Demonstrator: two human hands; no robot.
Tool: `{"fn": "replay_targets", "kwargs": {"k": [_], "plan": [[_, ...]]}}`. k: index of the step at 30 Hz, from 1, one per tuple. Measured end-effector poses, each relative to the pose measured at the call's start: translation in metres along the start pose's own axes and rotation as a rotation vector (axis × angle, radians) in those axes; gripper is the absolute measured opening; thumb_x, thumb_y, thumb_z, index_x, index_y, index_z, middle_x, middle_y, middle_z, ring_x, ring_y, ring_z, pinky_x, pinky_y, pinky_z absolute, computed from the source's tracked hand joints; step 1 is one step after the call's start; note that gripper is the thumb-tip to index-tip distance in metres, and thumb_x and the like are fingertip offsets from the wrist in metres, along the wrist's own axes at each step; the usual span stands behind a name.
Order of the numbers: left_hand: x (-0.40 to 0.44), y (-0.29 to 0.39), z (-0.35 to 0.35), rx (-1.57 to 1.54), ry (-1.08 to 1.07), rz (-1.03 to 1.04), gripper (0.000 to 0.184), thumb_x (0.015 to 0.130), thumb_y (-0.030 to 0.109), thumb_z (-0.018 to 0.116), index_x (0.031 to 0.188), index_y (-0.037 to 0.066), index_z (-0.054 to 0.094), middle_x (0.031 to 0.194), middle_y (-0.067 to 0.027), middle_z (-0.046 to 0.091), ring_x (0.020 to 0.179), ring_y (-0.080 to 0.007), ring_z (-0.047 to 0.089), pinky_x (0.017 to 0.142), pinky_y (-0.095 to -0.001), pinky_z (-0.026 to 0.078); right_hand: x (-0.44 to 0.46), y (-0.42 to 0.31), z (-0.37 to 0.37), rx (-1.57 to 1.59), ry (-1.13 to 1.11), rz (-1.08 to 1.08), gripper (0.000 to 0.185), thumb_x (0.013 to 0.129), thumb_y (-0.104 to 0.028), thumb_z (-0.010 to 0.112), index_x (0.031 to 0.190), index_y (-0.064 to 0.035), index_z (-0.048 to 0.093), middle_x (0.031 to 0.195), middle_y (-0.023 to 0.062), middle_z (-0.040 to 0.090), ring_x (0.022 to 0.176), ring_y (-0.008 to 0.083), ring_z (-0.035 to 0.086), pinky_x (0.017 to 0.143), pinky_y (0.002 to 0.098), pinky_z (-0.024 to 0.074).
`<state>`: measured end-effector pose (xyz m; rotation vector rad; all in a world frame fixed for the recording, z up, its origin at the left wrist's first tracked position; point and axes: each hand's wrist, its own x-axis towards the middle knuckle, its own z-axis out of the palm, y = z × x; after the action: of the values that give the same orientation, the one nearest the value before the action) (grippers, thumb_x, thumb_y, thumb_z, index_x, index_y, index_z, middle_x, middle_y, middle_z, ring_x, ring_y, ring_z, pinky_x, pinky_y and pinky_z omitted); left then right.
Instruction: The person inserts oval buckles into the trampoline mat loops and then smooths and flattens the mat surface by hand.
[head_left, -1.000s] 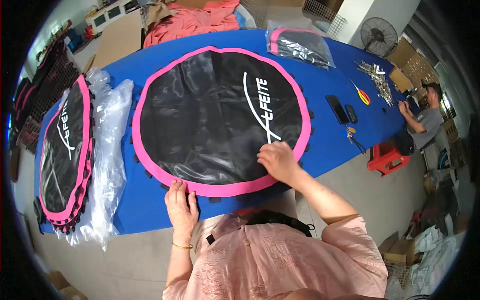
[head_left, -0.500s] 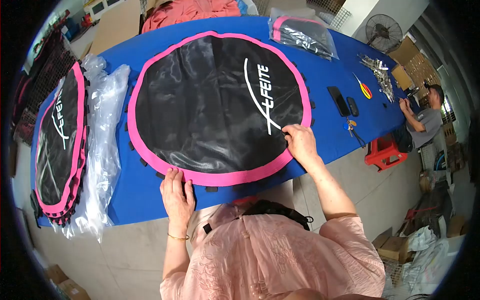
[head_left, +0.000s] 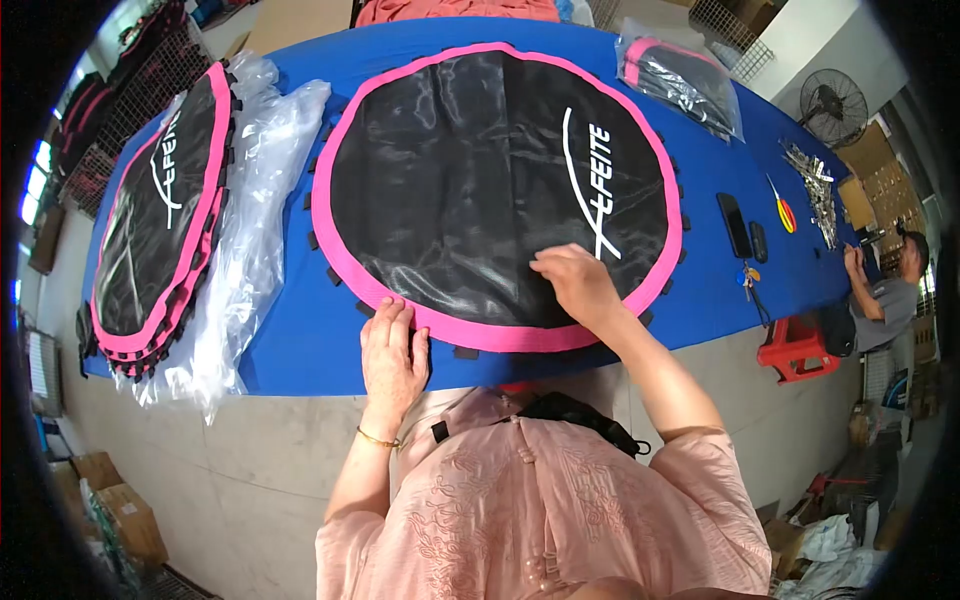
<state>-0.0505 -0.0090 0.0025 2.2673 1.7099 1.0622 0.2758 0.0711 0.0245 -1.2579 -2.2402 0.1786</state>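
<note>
A round black trampoline mat (head_left: pixel 430 190) with a pink border, small black edge tabs and white lettering lies flat on the blue-covered table (head_left: pixel 280 350). My left hand (head_left: pixel 392 350) rests open at the mat's near left edge, its fingertips on the pink border. Above the lower part of the black mesh is my right hand (head_left: pixel 580 285), its thumb and fingers pinched together. Whatever sits between those fingertips, if anything, is too small to make out. I cannot tell whether they touch the mesh.
Left of the mat are clear plastic bags (head_left: pixel 255 190) and a stack of similar mats (head_left: pixel 160 210). A bagged mat (head_left: pixel 680 85) sits at the back right. Rightward lie a phone (head_left: pixel 733 225), yellow-red snips (head_left: pixel 784 212), keys (head_left: pixel 748 276) and metal pieces (head_left: pixel 815 190). Another person (head_left: pixel 885 295) sits beyond.
My right hand has moved left from the mat's pink border to over the black mesh. My left hand stays on the border. The whole view has shifted, with the table appearing further right and higher.
</note>
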Motion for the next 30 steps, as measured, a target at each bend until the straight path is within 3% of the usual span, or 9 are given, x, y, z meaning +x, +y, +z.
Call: {"fn": "replay_targets", "kwargs": {"k": [20,24,30], "plan": [[0.001,0.002,-0.002,-0.001,-0.009,-0.019,0.038,0.094,0.014,0.073,0.127,-0.003,0.066,0.136,-0.0202,0.064,0.135,-0.0375,0.056,0.113,-0.0503,0.044,0.035,-0.02,0.025,0.086,-0.023,0.079,0.012,0.085,0.001,0.072,0.096,-0.003,0.075,0.109,0.0125,0.077,0.103,0.0338,0.07,0.088,0.0416,0.058],[0.0,0.002,-0.002,0.003,-0.001,-0.026,0.037,0.094,0.014,0.073,0.126,-0.004,0.067,0.135,-0.0207,0.065,0.134,-0.0378,0.057,0.113,-0.0501,0.044,0.045,-0.028,0.037,0.065,0.009,0.041,0.012,0.085,0.001,0.072,0.096,-0.0031,0.075,0.109,0.0126,0.076,0.102,0.034,0.07,0.089,0.0417,0.0577],[0.002,0.005,-0.004,0.003,0.007,-0.027,0.036,0.094,0.015,0.073,0.125,-0.004,0.068,0.133,-0.0213,0.066,0.134,-0.0384,0.058,0.113,-0.0501,0.043,0.059,-0.064,0.049,0.156,-0.142,-0.091,0.013,0.086,0.002,0.07,0.097,-0.0027,0.076,0.108,0.0134,0.076,0.103,0.034,0.07,0.09,0.0419,0.0582]]}}
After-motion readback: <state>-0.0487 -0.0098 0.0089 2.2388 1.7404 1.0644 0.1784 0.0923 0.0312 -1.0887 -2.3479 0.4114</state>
